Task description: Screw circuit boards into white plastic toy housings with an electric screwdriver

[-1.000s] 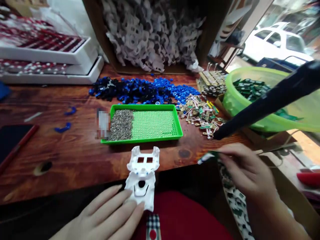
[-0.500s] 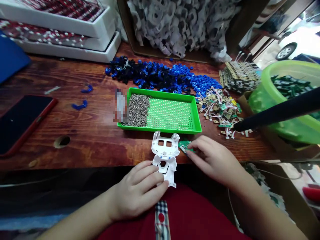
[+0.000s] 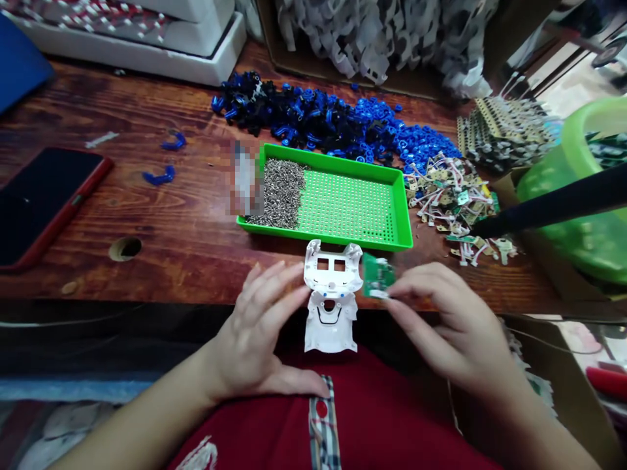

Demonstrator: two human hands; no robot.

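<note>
A white plastic housing lies at the table's front edge, its lower part jutting out over it. Two square windows and a round hole show in it. Beside its left side is my left hand, fingers spread and thumb apart; the fingertips are close to the housing's upper left edge, perhaps touching. My right hand pinches a green circuit board by its lower right corner between thumb and fingers. The board is tilted up, just right of the housing, with a white connector at its lower edge.
Behind the housing stands a green tray with small screws heaped at its left. Blue and black plastic parts and wired boards are piled beyond. A black bar crosses a green tub. A phone lies left.
My left hand has let go of the housing's lower part and opened out to its left. My right hand has lifted and turned the circuit board up, showing its face. The view has shifted.
</note>
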